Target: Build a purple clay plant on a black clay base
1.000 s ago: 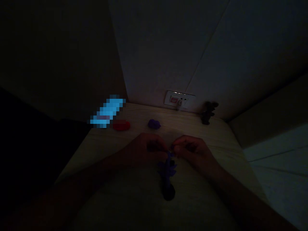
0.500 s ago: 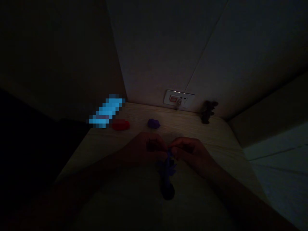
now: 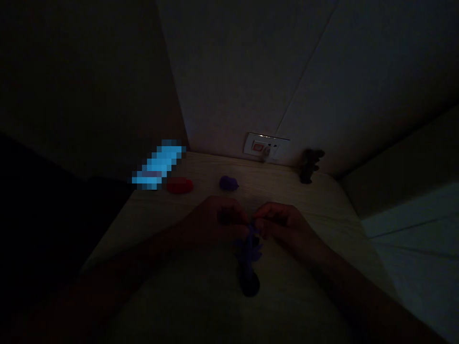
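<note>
Figurine (image 3: pixel 247 260), purple with a dark round base, is on the wooden table (image 3: pixel 193 296). The left hand (image 3: pixel 211 222) pinches its upper end between thumb and fingers. At this same end, the right hand (image 3: pixel 290 227) has its fingertips pressed together; what is between them, I cannot tell in such darkness. Beyond the figurine lie a purple lump (image 3: pixel 228 183) and, farther left, a red lump (image 3: pixel 180 186); beyond it to the right stands a dark statuette (image 3: pixel 307 169).
</note>
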`<action>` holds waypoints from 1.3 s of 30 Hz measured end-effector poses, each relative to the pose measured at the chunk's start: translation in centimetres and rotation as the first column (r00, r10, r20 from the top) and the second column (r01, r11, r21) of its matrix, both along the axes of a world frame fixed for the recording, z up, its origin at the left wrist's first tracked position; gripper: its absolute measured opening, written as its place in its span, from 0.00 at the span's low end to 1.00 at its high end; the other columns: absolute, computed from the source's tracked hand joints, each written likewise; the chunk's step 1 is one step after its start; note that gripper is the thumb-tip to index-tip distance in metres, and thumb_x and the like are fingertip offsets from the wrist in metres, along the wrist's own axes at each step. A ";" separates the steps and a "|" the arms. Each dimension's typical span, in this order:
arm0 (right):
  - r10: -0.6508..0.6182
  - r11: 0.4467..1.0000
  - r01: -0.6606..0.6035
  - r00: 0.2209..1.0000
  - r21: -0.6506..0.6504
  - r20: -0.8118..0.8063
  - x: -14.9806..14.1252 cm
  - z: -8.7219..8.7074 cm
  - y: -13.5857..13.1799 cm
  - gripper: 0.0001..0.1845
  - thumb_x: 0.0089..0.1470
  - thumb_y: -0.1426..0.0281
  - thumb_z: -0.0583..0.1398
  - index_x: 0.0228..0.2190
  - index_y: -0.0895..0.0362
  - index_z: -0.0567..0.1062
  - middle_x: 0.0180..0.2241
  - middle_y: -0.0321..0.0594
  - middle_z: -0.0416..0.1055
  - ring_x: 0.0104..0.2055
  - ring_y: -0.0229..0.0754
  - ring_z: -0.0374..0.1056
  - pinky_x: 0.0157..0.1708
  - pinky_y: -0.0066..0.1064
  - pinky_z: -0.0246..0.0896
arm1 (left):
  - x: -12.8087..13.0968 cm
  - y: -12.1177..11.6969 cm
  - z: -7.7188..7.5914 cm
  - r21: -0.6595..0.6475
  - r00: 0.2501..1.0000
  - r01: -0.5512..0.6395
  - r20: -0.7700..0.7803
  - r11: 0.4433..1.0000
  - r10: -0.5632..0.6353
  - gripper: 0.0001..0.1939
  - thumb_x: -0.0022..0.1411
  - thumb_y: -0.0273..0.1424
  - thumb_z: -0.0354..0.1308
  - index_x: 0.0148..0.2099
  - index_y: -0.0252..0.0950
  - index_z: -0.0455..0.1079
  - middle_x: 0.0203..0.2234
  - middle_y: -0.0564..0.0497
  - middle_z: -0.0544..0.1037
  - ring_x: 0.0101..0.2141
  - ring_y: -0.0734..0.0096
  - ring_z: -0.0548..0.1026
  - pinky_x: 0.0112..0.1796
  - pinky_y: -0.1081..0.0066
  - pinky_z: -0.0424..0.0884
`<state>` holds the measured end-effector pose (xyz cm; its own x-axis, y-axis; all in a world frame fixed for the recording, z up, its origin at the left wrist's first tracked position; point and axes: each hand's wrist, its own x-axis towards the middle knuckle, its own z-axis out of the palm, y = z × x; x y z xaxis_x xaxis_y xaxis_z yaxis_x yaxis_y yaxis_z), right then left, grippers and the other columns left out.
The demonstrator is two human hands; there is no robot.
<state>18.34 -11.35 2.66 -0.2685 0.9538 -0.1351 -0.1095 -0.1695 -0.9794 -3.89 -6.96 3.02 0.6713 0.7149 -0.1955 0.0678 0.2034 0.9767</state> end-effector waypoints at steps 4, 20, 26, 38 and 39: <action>0.001 1.000 -0.001 1.000 -0.009 0.005 0.2 -0.1 0.0 0.15 0.49 0.58 0.75 0.31 0.56 0.84 0.24 0.36 0.76 0.24 0.35 0.67 0.25 0.27 0.62 | 0.0 0.0 0.2 -0.006 1.000 -0.005 0.000 1.000 0.005 0.12 0.54 0.32 0.75 0.37 0.33 0.77 0.32 0.50 0.85 0.34 0.68 0.82 0.38 0.70 0.76; -0.006 1.000 0.006 1.000 -0.018 -0.001 0.4 -0.4 0.1 0.10 0.50 0.62 0.75 0.31 0.55 0.86 0.24 0.36 0.77 0.24 0.34 0.66 0.25 0.27 0.61 | 0.0 0.0 0.0 0.011 1.000 -0.001 -0.007 1.000 0.001 0.12 0.54 0.33 0.75 0.37 0.34 0.78 0.34 0.48 0.86 0.35 0.67 0.83 0.39 0.70 0.77; -0.010 1.000 0.010 1.000 -0.015 -0.005 0.4 -0.4 0.1 0.10 0.49 0.62 0.75 0.31 0.55 0.87 0.24 0.36 0.77 0.24 0.34 0.66 0.25 0.27 0.59 | 0.0 0.0 -0.2 -0.003 1.000 0.006 0.006 1.000 -0.006 0.13 0.54 0.34 0.76 0.37 0.33 0.78 0.35 0.48 0.86 0.36 0.66 0.83 0.39 0.70 0.78; -0.003 1.000 0.003 1.000 -0.022 -0.008 0.3 -0.2 0.1 0.09 0.49 0.64 0.75 0.30 0.55 0.86 0.23 0.35 0.77 0.23 0.33 0.64 0.25 0.26 0.59 | -0.1 0.0 -0.1 0.011 1.000 0.006 -0.001 1.000 -0.006 0.13 0.54 0.33 0.75 0.38 0.34 0.78 0.35 0.49 0.86 0.36 0.67 0.83 0.39 0.70 0.78; -0.004 1.000 0.003 1.000 -0.020 -0.011 0.3 -0.2 0.1 0.09 0.49 0.64 0.75 0.30 0.55 0.86 0.23 0.36 0.77 0.23 0.33 0.65 0.24 0.26 0.59 | -0.1 0.0 0.0 0.008 1.000 0.004 -0.001 1.000 -0.004 0.13 0.54 0.33 0.75 0.38 0.34 0.78 0.34 0.49 0.86 0.35 0.67 0.83 0.39 0.70 0.78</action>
<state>18.65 -11.29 2.51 -0.2667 0.9518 -0.1515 -0.1208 -0.1890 -0.9745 -3.95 -6.99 2.99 0.6741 0.7136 -0.1905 0.0698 0.1953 0.9783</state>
